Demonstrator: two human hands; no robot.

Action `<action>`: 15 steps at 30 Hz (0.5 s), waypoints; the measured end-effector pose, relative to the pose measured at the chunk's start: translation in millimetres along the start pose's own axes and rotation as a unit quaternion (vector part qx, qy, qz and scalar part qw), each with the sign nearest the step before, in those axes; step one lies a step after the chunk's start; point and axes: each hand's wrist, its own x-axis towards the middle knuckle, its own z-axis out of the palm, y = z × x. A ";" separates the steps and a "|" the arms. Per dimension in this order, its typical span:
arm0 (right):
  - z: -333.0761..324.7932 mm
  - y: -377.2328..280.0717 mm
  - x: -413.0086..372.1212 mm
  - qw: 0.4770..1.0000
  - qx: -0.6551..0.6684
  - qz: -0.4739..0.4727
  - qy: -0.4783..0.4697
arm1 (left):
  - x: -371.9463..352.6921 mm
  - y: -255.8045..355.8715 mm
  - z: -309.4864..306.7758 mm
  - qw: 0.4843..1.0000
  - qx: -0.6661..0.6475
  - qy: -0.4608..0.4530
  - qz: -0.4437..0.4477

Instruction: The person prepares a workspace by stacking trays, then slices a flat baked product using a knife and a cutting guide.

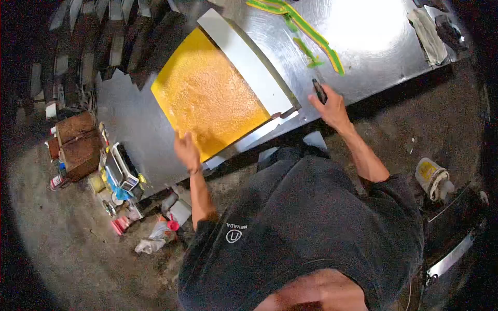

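Observation:
A yellow textured sheet (212,93) lies on the metal table (371,67), with a white strip (246,62) along its right side. My left hand (187,151) is at the sheet's lower left edge, its fingers on or just over the yellow surface. Closed around a small black-handled tool (319,92), my right hand (332,108) is just right of the strip's lower end. Green and yellow strips (311,33) lie on the metal beyond my right hand.
A folded cloth (428,37) rests at the table's far right. At the left end are a scale-like device (123,168) and a brown box (79,145). A white bucket (429,173) stands at the right, and plastic bags (155,236) lie below the table's left part.

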 end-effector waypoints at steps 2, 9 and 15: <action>7.3 7.0 -16.3 0.999 -0.002 0.031 -0.023 | -32.8 -74.0 -41.5 0.990 0.102 0.084 -0.054; 56.5 -6.2 -40.2 0.999 -0.050 0.003 0.014 | -98.2 -113.3 -47.5 0.966 0.172 -0.023 -0.193; 78.8 -14.6 -35.3 0.992 -0.113 0.047 0.038 | -92.8 -142.7 -42.3 0.945 -0.097 0.005 -0.313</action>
